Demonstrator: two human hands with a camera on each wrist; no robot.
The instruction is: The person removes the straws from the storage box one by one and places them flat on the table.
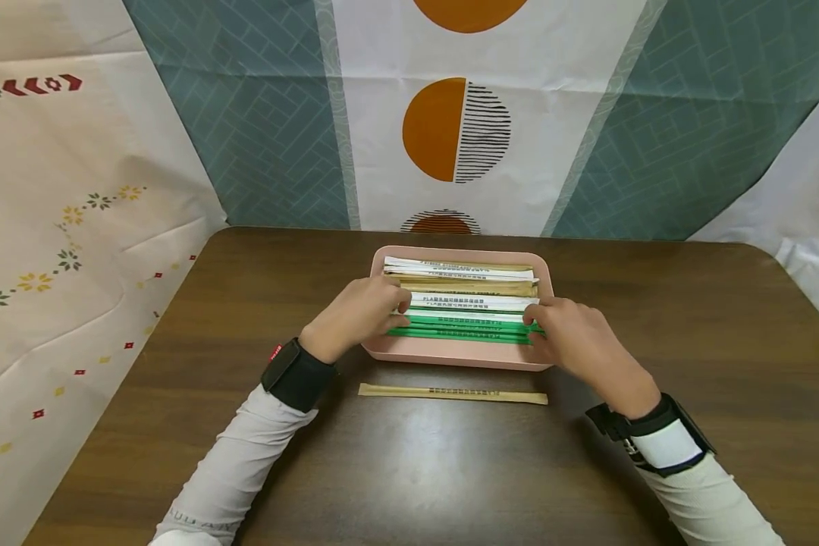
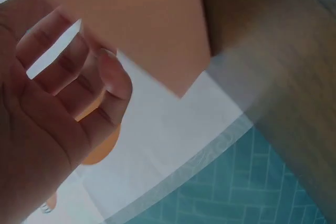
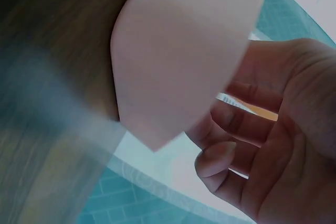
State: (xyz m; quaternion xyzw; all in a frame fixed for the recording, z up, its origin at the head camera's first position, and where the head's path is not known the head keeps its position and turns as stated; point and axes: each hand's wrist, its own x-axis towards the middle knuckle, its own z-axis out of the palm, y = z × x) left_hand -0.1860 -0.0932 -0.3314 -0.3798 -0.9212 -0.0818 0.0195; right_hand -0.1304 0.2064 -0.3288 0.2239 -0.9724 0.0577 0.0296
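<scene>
A pink tray (image 1: 450, 354) holds several paper-wrapped straws in rows: white ones at the back, tan straws (image 1: 464, 288), white straws (image 1: 460, 301) and green straws (image 1: 460, 327) in front. My left hand (image 1: 358, 312) reaches over the tray's left end, bent fingers at the ends of the white and green straws. At the opposite ends, my right hand (image 1: 576, 334) has its bent fingers inside the tray. Thumb and forefinger look apart on both hands. Whether either pinches a straw is unclear; the tray wall hides the fingertips' contact in both wrist views.
A single tan wrapped straw (image 1: 453, 393) lies crosswise on the brown wooden table (image 1: 423, 485), just in front of the tray. Patterned cloth (image 1: 259, 114) hangs behind the table's far edge, and a pale flowered cloth (image 1: 75, 318) hangs along the left side.
</scene>
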